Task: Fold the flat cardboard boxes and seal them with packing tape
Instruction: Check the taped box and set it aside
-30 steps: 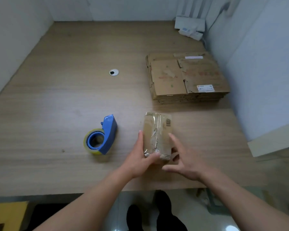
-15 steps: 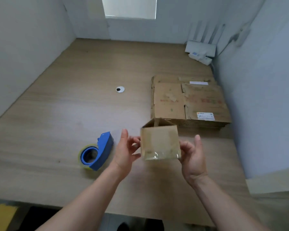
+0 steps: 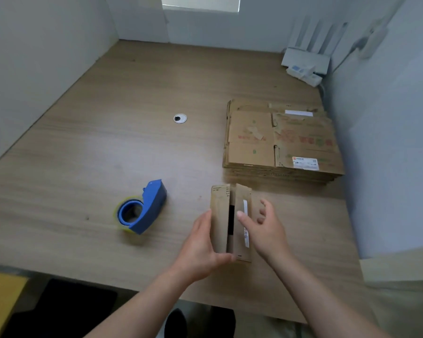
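A small cardboard box [image 3: 219,220] stands on the wooden table [image 3: 108,154] near its front edge, its two top flaps nearly closed with a dark gap between them. My left hand [image 3: 200,250] grips the box's left side and near corner. My right hand [image 3: 264,228] hovers over the right flap with relaxed fingers, its thumb touching the flap near the gap. A blue tape dispenser [image 3: 142,208] with a roll of clear tape lies to the left of the box. A stack of flat cardboard boxes [image 3: 279,140] lies behind the box, toward the right wall.
A round cable grommet [image 3: 180,118] sits in the table's middle. A white router [image 3: 304,65] stands in the far right corner. Walls close in the table on the left, back and right. A yellow object [image 3: 0,303] is below the table's front left.
The box was lifted off the table, turned over in both hands, and now stands on the table with its untaped flaps facing up. The camera view tilted upward.
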